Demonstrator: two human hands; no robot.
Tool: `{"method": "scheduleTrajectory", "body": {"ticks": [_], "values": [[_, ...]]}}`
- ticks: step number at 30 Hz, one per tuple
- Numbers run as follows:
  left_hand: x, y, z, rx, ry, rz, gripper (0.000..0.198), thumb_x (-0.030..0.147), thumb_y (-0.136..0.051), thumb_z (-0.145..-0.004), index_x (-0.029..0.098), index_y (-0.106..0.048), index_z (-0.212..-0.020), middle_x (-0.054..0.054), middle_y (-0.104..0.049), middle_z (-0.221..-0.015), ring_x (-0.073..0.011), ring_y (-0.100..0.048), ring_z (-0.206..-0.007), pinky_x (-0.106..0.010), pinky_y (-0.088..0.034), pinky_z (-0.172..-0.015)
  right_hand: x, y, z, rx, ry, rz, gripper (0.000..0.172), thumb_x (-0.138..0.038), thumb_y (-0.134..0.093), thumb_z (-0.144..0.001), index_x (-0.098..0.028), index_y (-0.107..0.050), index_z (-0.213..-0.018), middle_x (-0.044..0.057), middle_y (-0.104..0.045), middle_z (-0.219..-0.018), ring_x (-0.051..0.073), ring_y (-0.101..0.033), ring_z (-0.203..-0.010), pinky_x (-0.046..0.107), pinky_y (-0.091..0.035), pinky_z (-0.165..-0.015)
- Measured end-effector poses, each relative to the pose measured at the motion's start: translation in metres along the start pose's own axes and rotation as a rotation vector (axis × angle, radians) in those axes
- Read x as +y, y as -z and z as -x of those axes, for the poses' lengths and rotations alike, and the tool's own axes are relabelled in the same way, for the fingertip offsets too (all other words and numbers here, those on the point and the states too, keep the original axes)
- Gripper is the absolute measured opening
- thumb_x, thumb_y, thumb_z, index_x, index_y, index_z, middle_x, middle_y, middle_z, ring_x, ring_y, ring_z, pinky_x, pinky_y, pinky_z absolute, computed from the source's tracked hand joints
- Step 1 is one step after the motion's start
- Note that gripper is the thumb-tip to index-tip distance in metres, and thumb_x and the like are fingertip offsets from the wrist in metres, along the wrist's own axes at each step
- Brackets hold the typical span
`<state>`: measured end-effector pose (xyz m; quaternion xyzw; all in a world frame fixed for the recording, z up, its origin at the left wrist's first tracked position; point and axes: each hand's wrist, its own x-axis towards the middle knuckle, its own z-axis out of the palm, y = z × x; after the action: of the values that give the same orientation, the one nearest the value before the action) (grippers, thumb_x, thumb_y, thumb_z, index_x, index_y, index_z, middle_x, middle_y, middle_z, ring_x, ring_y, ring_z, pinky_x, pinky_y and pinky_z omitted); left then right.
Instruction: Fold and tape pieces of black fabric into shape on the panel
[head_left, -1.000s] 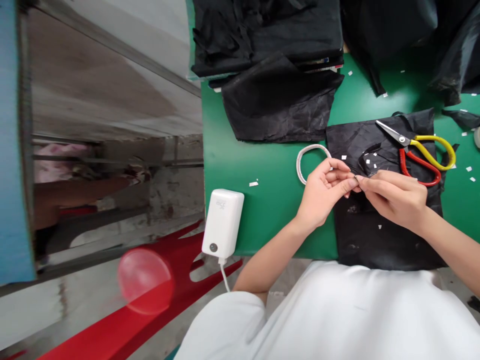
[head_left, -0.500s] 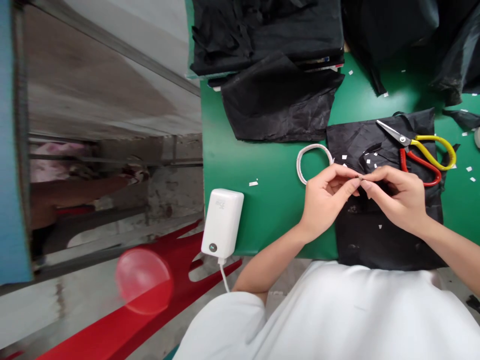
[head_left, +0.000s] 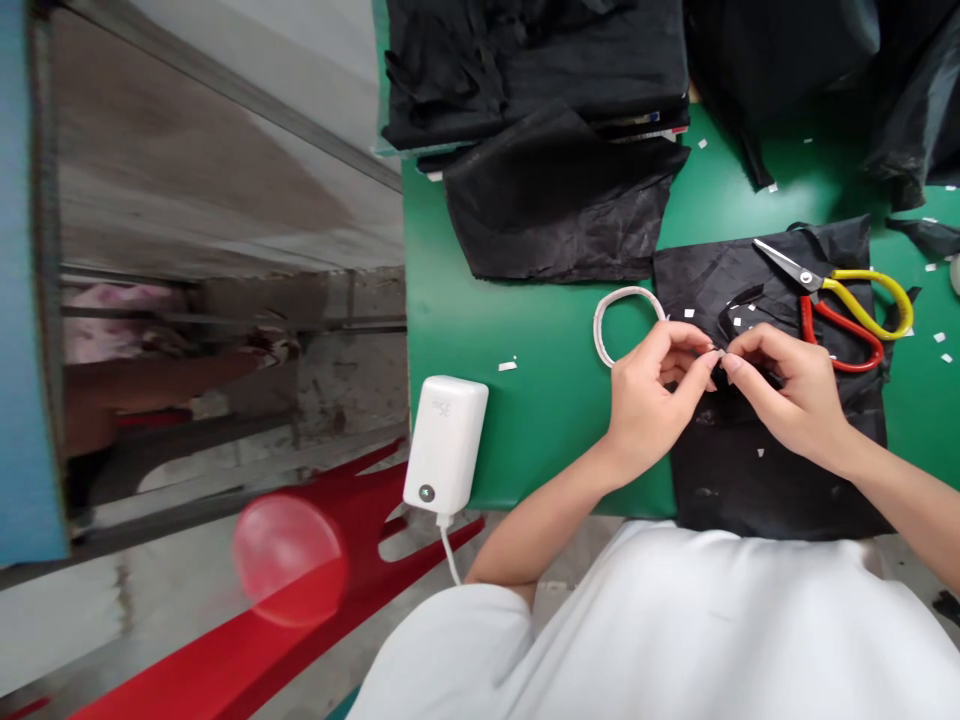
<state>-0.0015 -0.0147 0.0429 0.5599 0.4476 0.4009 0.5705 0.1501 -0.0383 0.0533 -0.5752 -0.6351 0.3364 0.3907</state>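
My left hand (head_left: 660,385) and my right hand (head_left: 787,385) meet fingertip to fingertip, both closed in a pinch. Between them sits a tiny pale piece (head_left: 721,356), too small to name. Below the hands lies a sheet of black fabric (head_left: 780,480), dotted with small white bits. Beside my left hand is a white ring (head_left: 598,325), like a roll of narrow tape, partly covered by that hand. Scissors (head_left: 806,280) with one yellow and one red handle rest on the fabric beyond my right hand, blades apart.
A white power bank (head_left: 445,445) with a cable stands at the left edge of the green table (head_left: 547,400). Black folded fabric (head_left: 562,210) and a black stack (head_left: 540,70) lie at the back. A red stool (head_left: 225,620) carries a clear round lid (head_left: 289,560).
The fingertips of both hands have shifted slightly around the tiny piece, and more of its pale surface shows. Scissors, ring and fabric stay where they were.
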Motion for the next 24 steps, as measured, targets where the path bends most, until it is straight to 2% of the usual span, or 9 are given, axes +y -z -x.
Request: {"method": "scheduleTrajectory", "body": {"ticks": [6, 12, 17, 24], "values": [[-0.001, 0.005, -0.003, -0.025, -0.342, -0.378, 0.003, 0.016, -0.06, -0.087, 0.015, -0.063, -0.087, -0.001, -0.066, -0.083, -0.0065, -0.063, -0.069, -0.016, -0.054, -0.065, 0.001, 0.0, 0.0, 0.019, 0.047, 0.043, 0.009, -0.015, -0.055, -0.087, -0.02, -0.057, -0.08, -0.003, -0.06, -0.065, 0.007, -0.053, -0.055, 0.02, -0.043, -0.052], [0.001, 0.007, -0.004, -0.008, -0.422, -0.496, 0.006, 0.017, -0.062, -0.087, 0.013, -0.065, -0.086, -0.002, -0.068, -0.079, -0.0063, -0.063, -0.065, -0.016, -0.053, -0.063, 0.005, -0.001, 0.001, 0.081, 0.23, 0.2, 0.01, -0.011, -0.054, -0.087, -0.021, -0.054, -0.084, -0.001, -0.063, -0.071, 0.009, -0.058, -0.063, 0.022, -0.047, -0.06], [-0.001, 0.006, -0.004, -0.011, -0.5, -0.57, 0.008, 0.014, -0.06, -0.088, 0.011, -0.067, -0.088, -0.004, -0.071, -0.082, -0.0079, -0.067, -0.073, -0.015, -0.054, -0.072, 0.009, -0.002, 0.002, 0.069, 0.356, 0.314, 0.012, -0.008, -0.052, -0.087, -0.019, -0.053, -0.09, 0.002, -0.061, -0.073, 0.011, -0.057, -0.066, 0.023, -0.047, -0.062], [-0.004, 0.008, -0.005, -0.028, -0.59, -0.669, 0.007, 0.012, -0.058, -0.089, 0.013, -0.065, -0.09, -0.003, -0.071, -0.083, -0.0094, -0.066, -0.078, -0.018, -0.055, -0.078, 0.011, -0.001, 0.0, 0.026, 0.407, 0.35, 0.015, -0.007, -0.049, -0.087, -0.02, -0.051, -0.093, 0.003, -0.059, -0.074, 0.013, -0.055, -0.067, 0.025, -0.049, -0.063]]}}
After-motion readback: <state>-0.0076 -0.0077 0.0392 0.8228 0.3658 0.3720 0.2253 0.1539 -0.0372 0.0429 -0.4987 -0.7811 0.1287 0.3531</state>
